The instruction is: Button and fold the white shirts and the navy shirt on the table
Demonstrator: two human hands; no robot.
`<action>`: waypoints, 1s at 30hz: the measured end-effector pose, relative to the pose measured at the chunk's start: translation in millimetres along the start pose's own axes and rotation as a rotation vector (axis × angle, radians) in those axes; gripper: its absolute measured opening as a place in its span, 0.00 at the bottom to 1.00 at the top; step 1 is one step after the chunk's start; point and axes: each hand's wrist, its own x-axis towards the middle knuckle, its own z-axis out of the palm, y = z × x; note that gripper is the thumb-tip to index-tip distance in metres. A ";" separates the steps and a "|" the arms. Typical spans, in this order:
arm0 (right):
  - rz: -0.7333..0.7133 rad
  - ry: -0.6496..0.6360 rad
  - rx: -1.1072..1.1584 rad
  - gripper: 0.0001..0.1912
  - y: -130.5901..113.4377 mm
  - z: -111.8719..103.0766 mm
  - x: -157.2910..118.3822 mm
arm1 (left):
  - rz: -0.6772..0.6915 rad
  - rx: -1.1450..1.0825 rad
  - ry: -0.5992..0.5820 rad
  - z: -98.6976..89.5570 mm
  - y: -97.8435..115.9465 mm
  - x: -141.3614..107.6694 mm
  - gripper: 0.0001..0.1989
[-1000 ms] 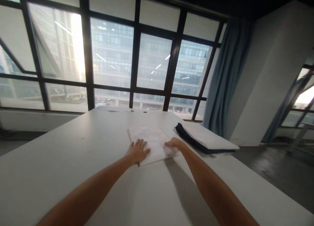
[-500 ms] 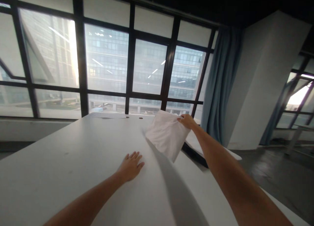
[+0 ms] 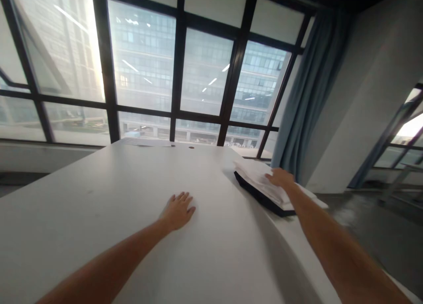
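My left hand [image 3: 178, 211] lies flat on the white table [image 3: 139, 185], fingers spread, with nothing under it but the tabletop. Over at the right side, my right hand [image 3: 280, 178] is closed on the near edge of a folded white cloth [image 3: 253, 169]. That cloth rests on top of a black tray [image 3: 261, 198], with more white fabric layers beneath it. My fingertips at the cloth are partly hidden by the hand itself.
A thin white sheet [image 3: 142, 142] lies at the table's far end, near two small dark round spots. Beyond stand dark-framed windows [image 3: 142, 57], a blue curtain [image 3: 307, 88] and a white pillar [image 3: 357, 97].
My right hand has carried the folded white cloth to the right and lowered it onto the black tray. My left hand stays flat on the table. The view has tilted down slightly.
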 end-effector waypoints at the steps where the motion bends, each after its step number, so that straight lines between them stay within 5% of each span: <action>1: -0.049 -0.053 -0.006 0.21 -33.6 10.2 -20.4 | 0.002 0.001 -0.011 -0.6 -1.1 1.3 0.29; 6: -0.350 -0.243 0.073 0.26 -177.3 62.6 -118.7 | -0.027 -0.013 -0.072 -11.4 -18.4 7.2 0.29; 10: -0.481 -0.386 0.126 0.26 -235.1 86.4 -167.3 | -0.198 0.095 -0.007 -16.1 -39.3 -2.1 0.32; 17: -0.515 -0.470 0.149 0.29 -247.2 94.5 -185.3 | -0.256 0.118 -0.057 -12.0 -43.7 -22.4 0.35; 30: -0.517 -0.465 0.115 0.29 -247.2 95.1 -186.3 | -0.257 0.063 -0.027 -8.0 -47.2 -20.7 0.36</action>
